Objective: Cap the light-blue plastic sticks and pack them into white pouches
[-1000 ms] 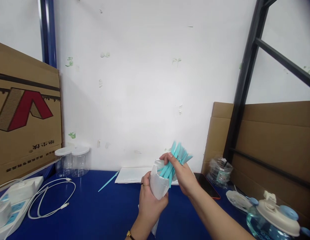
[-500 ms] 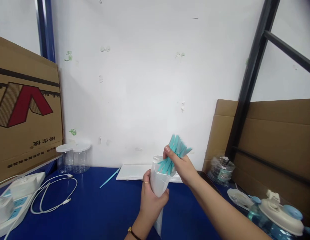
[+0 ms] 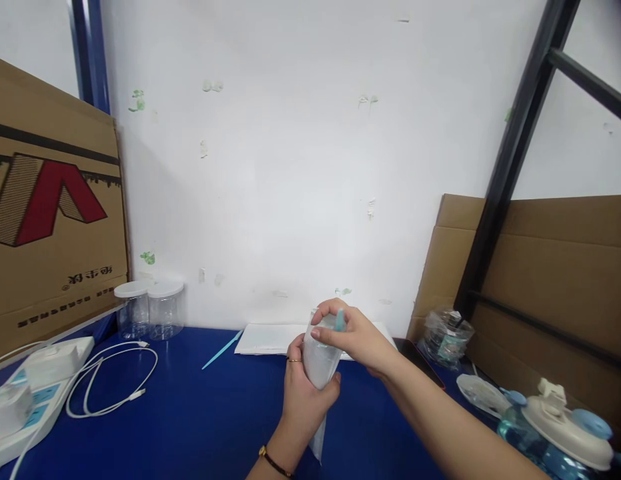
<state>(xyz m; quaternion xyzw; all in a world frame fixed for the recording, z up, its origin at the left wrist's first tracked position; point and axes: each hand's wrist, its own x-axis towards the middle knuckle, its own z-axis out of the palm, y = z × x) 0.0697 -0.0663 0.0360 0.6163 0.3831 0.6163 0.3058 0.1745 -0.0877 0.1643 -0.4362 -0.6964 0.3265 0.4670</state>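
Observation:
My left hand [image 3: 310,387] is closed around a white, translucent plastic bag [image 3: 321,365], held upright above the blue table. Its lower end hangs beneath my palm. At the bag's mouth is my right hand [image 3: 357,337], thumb and fingers bent over the rim and pinching there. One turquoise tip [image 3: 339,320] shows beside its fingers; the other turquoise sticks are out of sight, behind the hand or within the bag. A single thin turquoise stick [image 3: 221,350] lies on the table to the left.
White sheets [image 3: 267,339] lie against the wall. To the left are two lidded clear jars [image 3: 165,310], a white cable [image 3: 153,370], a power strip [image 3: 50,407] and a printed carton [image 3: 55,200]. A bottle [image 3: 560,433], a dark phone-like slab [image 3: 420,363] and a plastic-wrapped container [image 3: 446,340] stand right.
The bundle of turquoise sticks in my right hand has gone down out of view, leaving one tip showing. My right hand has lowered onto the bag's mouth; the left still grips the bag.

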